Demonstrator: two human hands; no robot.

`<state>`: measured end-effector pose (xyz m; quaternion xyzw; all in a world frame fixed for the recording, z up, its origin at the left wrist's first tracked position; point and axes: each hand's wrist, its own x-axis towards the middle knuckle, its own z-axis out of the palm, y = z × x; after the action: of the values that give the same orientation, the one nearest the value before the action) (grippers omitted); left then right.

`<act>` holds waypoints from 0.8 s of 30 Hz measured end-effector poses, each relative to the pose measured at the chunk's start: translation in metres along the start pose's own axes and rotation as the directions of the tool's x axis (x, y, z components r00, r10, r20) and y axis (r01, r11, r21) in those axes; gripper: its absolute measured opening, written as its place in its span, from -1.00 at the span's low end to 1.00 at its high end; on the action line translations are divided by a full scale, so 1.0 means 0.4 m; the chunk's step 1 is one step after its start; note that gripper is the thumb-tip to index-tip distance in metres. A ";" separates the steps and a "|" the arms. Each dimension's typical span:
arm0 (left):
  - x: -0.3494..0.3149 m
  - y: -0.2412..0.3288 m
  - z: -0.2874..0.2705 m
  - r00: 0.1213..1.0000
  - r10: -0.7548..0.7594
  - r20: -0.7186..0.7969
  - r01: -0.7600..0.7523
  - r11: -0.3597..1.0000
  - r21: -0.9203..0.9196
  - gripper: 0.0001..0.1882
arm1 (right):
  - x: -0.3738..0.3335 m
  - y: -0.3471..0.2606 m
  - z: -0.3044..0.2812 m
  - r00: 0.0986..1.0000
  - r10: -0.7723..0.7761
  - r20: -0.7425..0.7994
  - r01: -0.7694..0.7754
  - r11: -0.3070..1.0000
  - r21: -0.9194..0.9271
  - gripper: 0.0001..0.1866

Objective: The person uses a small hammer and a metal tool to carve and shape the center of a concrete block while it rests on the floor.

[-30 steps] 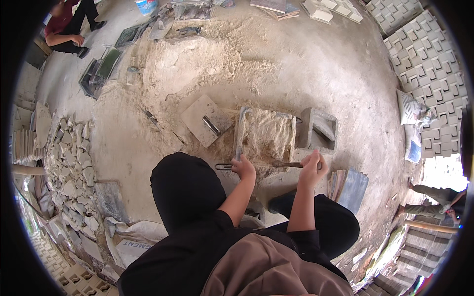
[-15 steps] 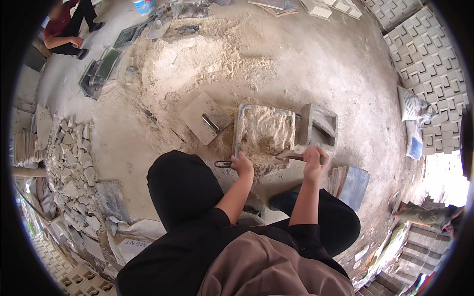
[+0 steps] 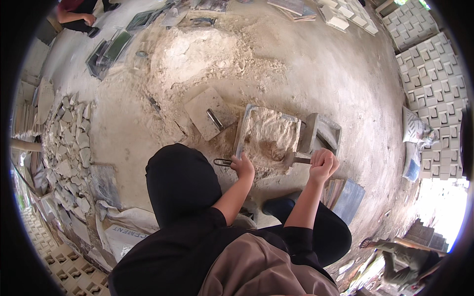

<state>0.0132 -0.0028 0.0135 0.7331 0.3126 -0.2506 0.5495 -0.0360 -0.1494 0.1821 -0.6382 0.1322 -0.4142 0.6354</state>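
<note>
A square metal-edged mould (image 3: 240, 135) lies on the floor in front of me, heaped with pale, damp-looking sandy mix (image 3: 270, 127). At its near left corner my left hand (image 3: 243, 166) is closed on the frame, and a metal loop handle (image 3: 223, 162) sticks out beside the fingers. My right hand (image 3: 323, 165) grips the handle end of a trowel (image 3: 302, 160). Its blade touches the mix at the mould's near right corner, by a dark hollow. What lies under my left fingers is partly hidden.
A flat plate with a metal handle (image 3: 210, 114) lies left of the mould, a grey box-shaped mould (image 3: 323, 133) right. Powder (image 3: 197, 56) is heaped beyond. Thin boards (image 3: 344, 200) lean near my right knee. Broken pieces (image 3: 66, 153) lie left; stacked blocks (image 3: 432, 89) stand right. Another person (image 3: 79, 18) sits far left.
My right hand and the trowel have moved right, with the blade now at the mould's near right corner. My left hand stays at the frame. The view has shifted a little.
</note>
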 end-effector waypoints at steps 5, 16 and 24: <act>0.007 0.005 0.009 1.000 0.004 0.009 -0.004 1.000 -0.013 -0.33 | 0.077 0.025 0.014 0.997 0.071 -0.003 -0.071 0.997 -0.035 -0.60; -0.004 0.001 0.019 0.999 -0.039 -0.028 0.040 0.999 0.023 -0.35 | 0.169 0.049 -0.010 1.000 -0.013 -0.024 0.014 1.000 0.023 -0.65; 0.020 0.000 0.035 0.997 0.001 -0.082 0.002 1.000 0.027 -0.34 | 0.245 0.089 0.042 0.997 -0.031 0.070 0.030 0.999 0.016 -0.67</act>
<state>0.0185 -0.0150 0.0040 0.7501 0.3318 -0.2245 0.5262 0.0495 -0.2114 0.1872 -0.6494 0.0969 -0.4021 0.6381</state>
